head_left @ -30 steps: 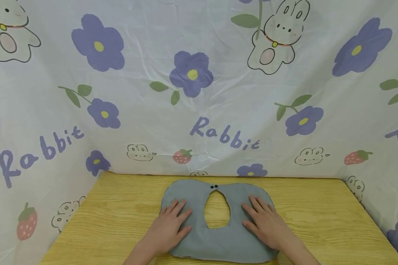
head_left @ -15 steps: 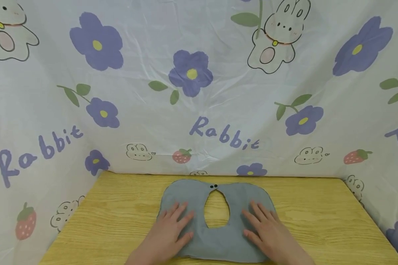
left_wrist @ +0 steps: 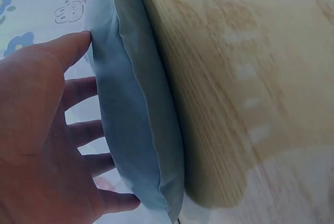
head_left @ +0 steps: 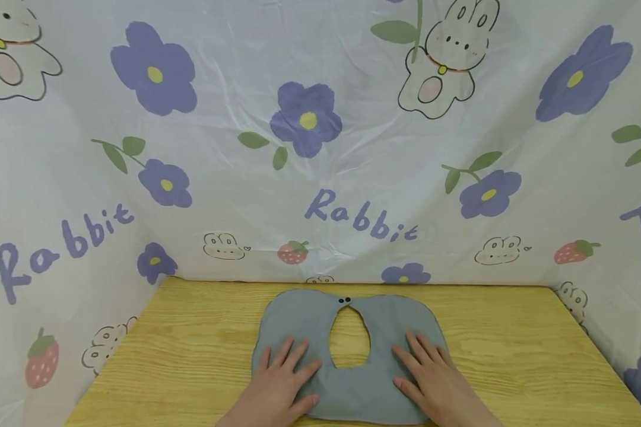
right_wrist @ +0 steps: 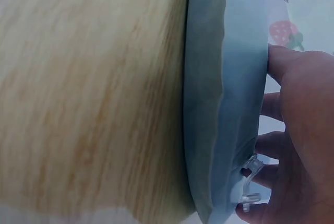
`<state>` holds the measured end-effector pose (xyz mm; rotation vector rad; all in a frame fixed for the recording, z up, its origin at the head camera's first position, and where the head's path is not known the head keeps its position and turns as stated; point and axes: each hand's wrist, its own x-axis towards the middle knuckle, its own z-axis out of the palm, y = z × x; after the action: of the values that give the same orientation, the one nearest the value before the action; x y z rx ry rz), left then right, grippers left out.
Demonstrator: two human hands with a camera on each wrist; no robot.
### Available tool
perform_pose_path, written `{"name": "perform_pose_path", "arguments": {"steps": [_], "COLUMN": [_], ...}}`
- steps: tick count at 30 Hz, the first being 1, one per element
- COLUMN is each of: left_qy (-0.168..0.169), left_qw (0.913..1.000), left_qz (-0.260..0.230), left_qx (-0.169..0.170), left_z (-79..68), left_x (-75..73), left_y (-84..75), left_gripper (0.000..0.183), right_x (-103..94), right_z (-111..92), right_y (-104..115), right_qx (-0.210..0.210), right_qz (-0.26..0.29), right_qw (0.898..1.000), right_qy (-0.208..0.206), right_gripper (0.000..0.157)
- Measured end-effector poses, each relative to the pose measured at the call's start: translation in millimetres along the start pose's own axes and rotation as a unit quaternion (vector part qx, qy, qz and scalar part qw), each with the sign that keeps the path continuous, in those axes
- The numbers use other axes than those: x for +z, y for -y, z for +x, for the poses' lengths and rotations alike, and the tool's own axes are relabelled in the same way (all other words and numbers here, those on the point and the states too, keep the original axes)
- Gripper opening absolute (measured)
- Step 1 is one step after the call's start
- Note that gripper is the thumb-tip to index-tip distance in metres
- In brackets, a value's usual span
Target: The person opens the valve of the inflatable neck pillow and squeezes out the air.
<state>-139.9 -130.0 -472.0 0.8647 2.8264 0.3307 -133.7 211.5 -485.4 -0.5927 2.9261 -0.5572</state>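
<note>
- Head view: a grey-blue cushion (head_left: 360, 391), rounded at its corners, lies on a wood-grain table (head_left: 518, 344). It sits at about six o'clock in the view, with twelve o'clock toward the table's far edge.
- An oval opening (head_left: 349, 337) near the cushion's middle shows the table beneath; two small black dots (head_left: 344, 300) sit just beyond it at twelve o'clock.
- The left hand (head_left: 275, 385) rests at the cushion's eight o'clock. Its fingers are spread and nearly straight, fingertips touching the fabric, gripping nothing.
- The right hand (head_left: 432, 376) rests at about four o'clock, fingers likewise spread and extended on the fabric, holding nothing. The opening lies between the two hands.
- Left wrist view: the thumb and four fingers point toward three o'clock, well separated, against the cushion's face. A seam (left_wrist: 142, 98) runs along its puffed side.
- Right wrist view: the fingers reach toward nine o'clock, tips at the fabric. A clear plastic fitting (right_wrist: 251, 182) shows at about five o'clock, beside the lower fingers; whether they touch it cannot be told.
- Beyond the table, from ten through twelve to two o'clock, hangs a pale cloth (head_left: 219, 178) printed with purple flowers, rabbits, strawberries and the word "Rabbit".
</note>
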Motion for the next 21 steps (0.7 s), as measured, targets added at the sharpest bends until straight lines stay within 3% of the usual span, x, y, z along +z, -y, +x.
{"name": "perform_pose_path", "arguments": {"steps": [21], "left_qy": [-0.008], "left_qw": [0.9999], "left_qz": [-0.001], "left_qx": [0.010], "left_z": [-0.7], "left_x": [4.0], "left_y": [-1.2], "left_gripper": [0.060], "right_x": [5.1], "right_z": [-2.5], "right_y": [-2.1], "right_qx": [0.001], "right_qz": [-0.025], "right_qw": [1.000], "right_qy": [-0.013], "right_gripper": [0.064]}}
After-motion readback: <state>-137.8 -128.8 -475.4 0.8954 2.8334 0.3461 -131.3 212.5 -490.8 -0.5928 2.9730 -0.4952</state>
